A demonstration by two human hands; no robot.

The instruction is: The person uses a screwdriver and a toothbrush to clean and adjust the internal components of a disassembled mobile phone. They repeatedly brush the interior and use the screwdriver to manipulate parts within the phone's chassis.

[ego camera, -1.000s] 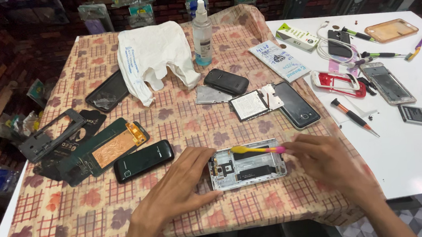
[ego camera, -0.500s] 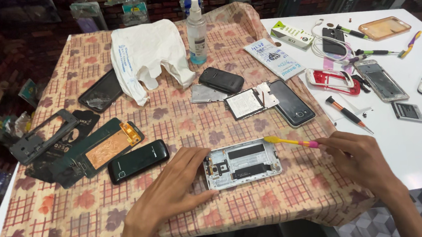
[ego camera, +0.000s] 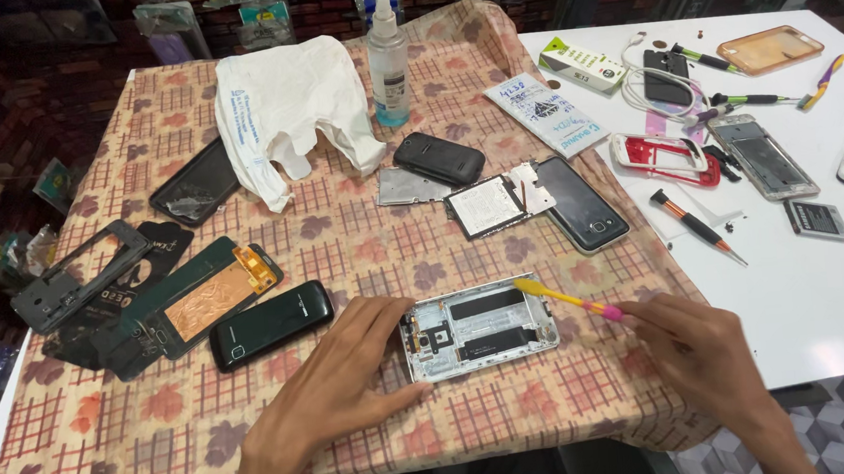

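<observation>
Opened phone frame [ego camera: 479,328] laid flat on checkered cloth [ego camera: 156,428] near front edge of tabletop [ego camera: 820,326]. Frame's left end pinned by left hand [ego camera: 339,389], fingers spread. Yellow-pink pry tool [ego camera: 567,299] pinched by right hand [ego camera: 702,345], tip resting on frame's upper right corner. Black phone [ego camera: 270,324] parked just left of frame.

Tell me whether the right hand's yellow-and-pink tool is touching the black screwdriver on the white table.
No: the tool in the right hand reaches the opened phone frame, apart from the screwdriver.
</observation>
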